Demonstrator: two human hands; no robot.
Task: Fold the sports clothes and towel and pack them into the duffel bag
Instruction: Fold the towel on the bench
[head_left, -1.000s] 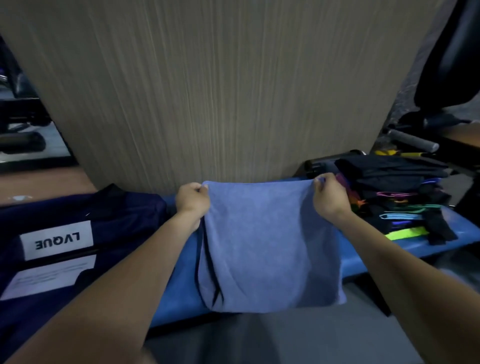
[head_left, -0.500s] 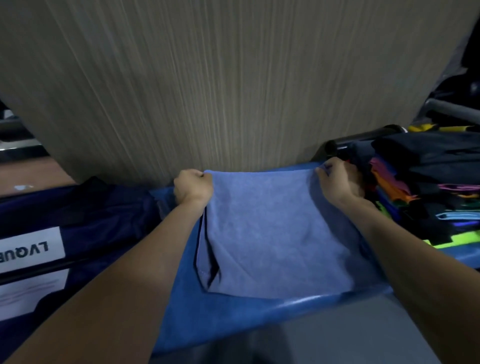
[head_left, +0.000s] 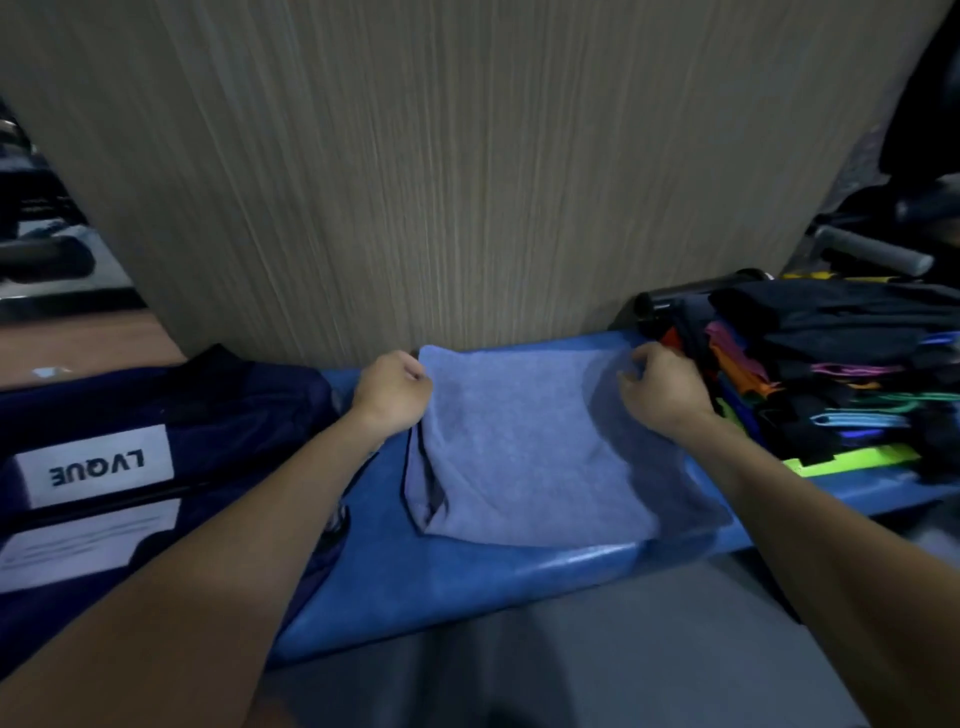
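Both hands, left hand (head_left: 390, 391) and right hand (head_left: 661, 387), pinch the folded blue towel's (head_left: 524, 447) far corners; clothes pile (head_left: 831, 369) right, navy duffel bag (head_left: 156, 405) left, nothing visibly packed.

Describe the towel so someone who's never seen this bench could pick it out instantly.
Start at the long blue padded bench before the wood-grain panel. The towel lies mid-bench between the navy duffel bag and the clothes pile, far corners pinched by the left hand and right hand. It alone is plain, pale blue and fuzzy.
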